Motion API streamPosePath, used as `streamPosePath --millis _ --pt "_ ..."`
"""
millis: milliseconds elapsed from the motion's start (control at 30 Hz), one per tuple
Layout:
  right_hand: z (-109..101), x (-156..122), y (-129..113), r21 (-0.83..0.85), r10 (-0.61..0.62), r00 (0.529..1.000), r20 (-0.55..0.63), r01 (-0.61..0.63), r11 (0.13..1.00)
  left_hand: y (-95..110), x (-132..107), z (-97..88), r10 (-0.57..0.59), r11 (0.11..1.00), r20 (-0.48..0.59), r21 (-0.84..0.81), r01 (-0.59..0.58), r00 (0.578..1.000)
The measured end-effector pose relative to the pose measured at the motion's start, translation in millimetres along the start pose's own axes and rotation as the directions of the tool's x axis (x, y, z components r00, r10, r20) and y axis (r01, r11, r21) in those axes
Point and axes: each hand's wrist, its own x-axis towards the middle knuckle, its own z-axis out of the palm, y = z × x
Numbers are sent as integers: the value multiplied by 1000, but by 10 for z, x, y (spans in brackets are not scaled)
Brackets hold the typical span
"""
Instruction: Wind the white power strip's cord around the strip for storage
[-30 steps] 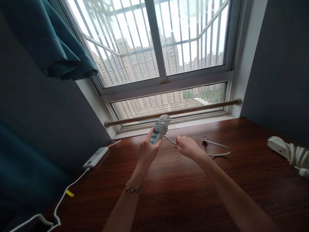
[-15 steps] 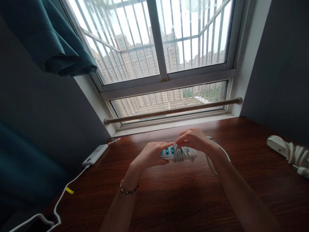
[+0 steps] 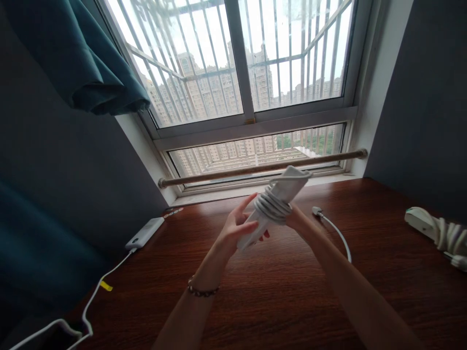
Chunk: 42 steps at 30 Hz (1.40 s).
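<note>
A white power strip (image 3: 290,187) is held up over the brown tabletop, tilted with its far end raised to the right. Its grey-white cord (image 3: 272,206) is wound several times around its middle. My left hand (image 3: 235,226) grips the lower left end, thumb on the near face. Behind the strip, my right hand (image 3: 296,218) is mostly hidden; some of its fingertips show below the strip, so it seems to support it from the back. A plug (image 3: 316,211) on a length of white cord lies on the table to the right of the strip.
Another white power strip with its cord wrapped round it (image 3: 423,221) lies at the right edge. On the left, a white power bank (image 3: 145,233) has a white cable (image 3: 95,291) with a yellow tag (image 3: 106,286). A horizontal rail (image 3: 262,168) crosses the window behind the wooden tabletop (image 3: 262,301).
The power strip has been lifted and turned over, from socket side showing to plain side showing, and tilted. My right hand has moved from above it to behind it.
</note>
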Motion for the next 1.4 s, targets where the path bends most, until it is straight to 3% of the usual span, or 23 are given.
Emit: streamPosePath --millis 100,233,300,400,433,500,567,667,733,800,933,1033,1200,1300,1400 --pt "83 20 59 -84 164 985 56 -159 984 -42 59 45 -48 994 -124 -103 35 991" --pt "12 -22 68 -192 359 915 182 -325 926 -113 103 42 -147 982 -214 -147 117 966" --pt "-85 -66 62 -336 480 849 221 -395 855 -153 125 10 -168 982 -254 -129 139 952" --pt "-252 -144 2 -562 670 705 232 -465 684 -202 160 -82 -167 986 -341 -43 162 925" --pt "-304 -170 -42 -603 704 675 221 -473 642 -217 172 -122 -159 985 -381 1 172 911" --pt "-390 -217 -166 -666 718 672 180 -454 592 -250 192 -202 -127 973 -466 111 201 875" --pt "-449 -252 -316 -733 671 730 131 -384 561 -290 206 -265 -80 941 -532 238 239 843" --pt "-482 -273 -511 -854 460 888 24 -221 471 -347 213 -280 3 856 -564 429 289 826" --pt "-478 -268 -585 -933 232 971 -59 -136 332 -363 206 -226 42 789 -535 536 301 844" --pt "-470 -261 -619 -973 20 998 -55 -58 225 -339 183 -136 46 736 -462 615 283 886" --pt "-458 -290 -685 -963 -251 961 119 173 208 -126 73 29 -40 707 -211 684 177 977" --pt "-407 -360 -823 -909 -407 892 198 322 266 135 -61 54 -118 719 -34 686 109 992" --pt "-200 -466 -1055 -775 -526 807 267 505 381 442 -284 44 -270 730 191 680 71 944" --pt "-106 -478 -1075 -726 -545 789 282 547 417 466 -353 101 -330 719 283 694 46 900" --pt "-88 -485 -1071 -708 -560 784 268 555 437 419 -345 144 -347 764 296 639 85 890"
